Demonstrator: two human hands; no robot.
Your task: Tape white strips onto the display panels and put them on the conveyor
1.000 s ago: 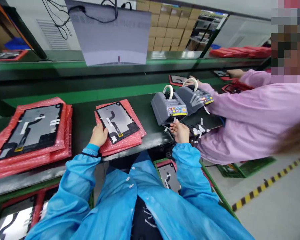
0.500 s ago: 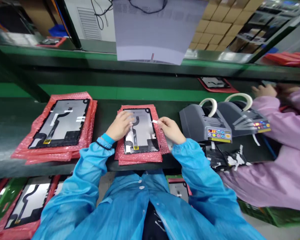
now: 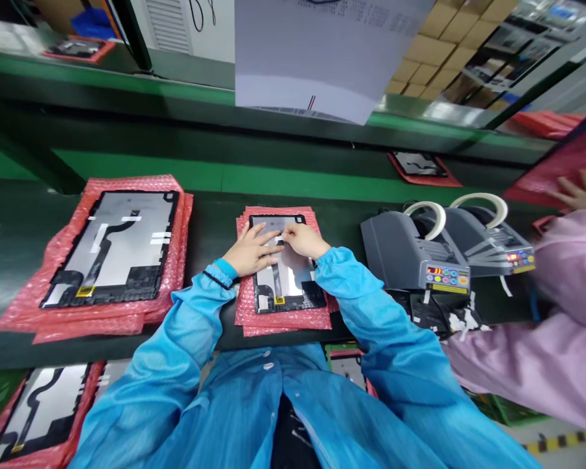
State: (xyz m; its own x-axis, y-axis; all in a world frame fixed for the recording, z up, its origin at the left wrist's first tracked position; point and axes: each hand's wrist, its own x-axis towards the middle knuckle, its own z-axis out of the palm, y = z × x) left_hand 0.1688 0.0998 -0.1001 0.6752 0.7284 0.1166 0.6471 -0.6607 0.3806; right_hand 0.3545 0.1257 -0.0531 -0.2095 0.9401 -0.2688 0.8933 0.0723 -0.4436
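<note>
A grey tablet back panel [image 3: 293, 277] with a black frame lies on a small stack of pink bubble wrap [image 3: 283, 319] on the dark bench in front of me. My left hand [image 3: 251, 249] rests flat on the panel's upper left part, fingers stretched out. My right hand [image 3: 303, 239] is pinched over the panel's upper middle, fingertips pressing a small white piece of tape against it. The two hands almost touch. Both arms wear blue sleeves.
A second panel [image 3: 112, 251] on pink bubble wrap lies at the left. Two grey tape dispensers [image 3: 413, 257] stand at the right, with tape scraps below them. A co-worker in a pink sleeve [image 3: 532, 365] works at the right. Crates with more panels [image 3: 34, 404] sit below the bench.
My right hand went from the tape dispenser to the panel with a piece of tape and now presses it near the top. My left hand slid up onto the panel.
</note>
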